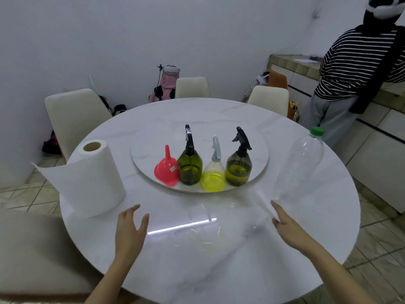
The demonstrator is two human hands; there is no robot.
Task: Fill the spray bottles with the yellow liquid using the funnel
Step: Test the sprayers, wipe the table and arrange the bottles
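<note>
Both forearms enter from the near edge of the round white desk (219,260). Left hand (131,224) hovers above the near part of the desk, fingers (133,208) spread and relaxed, holding nothing. Right hand (285,222) lies flat and extended toward the base of a large clear plastic bottle (300,165) with a green cap; contact with that bottle cannot be confirmed. The bottle appears empty and blurred.

On the raised turntable (153,148) at the centre of the desk stand, left to right: a red funnel (166,168) set mouth down with spout up; a dark green spray bottle (189,167), level not readable through the tint; a clear spray bottle (213,176) roughly half full of yellow liquid; a smoky olive spray bottle (238,170) with liquid in its lower half. All three carry their trigger heads. The funnel touches or nearly touches the dark green bottle. A paper towel roll (92,178) stands at the left of the desk.

Assessment: filling seems largely complete, or paused between pours; neither hand is engaged with the funnel. Any further pour would require unscrewing a trigger head, seating the funnel upright in the neck, and locating a liquid source, none being evident.

A second person (355,69) stands at a counter, far right.
</note>
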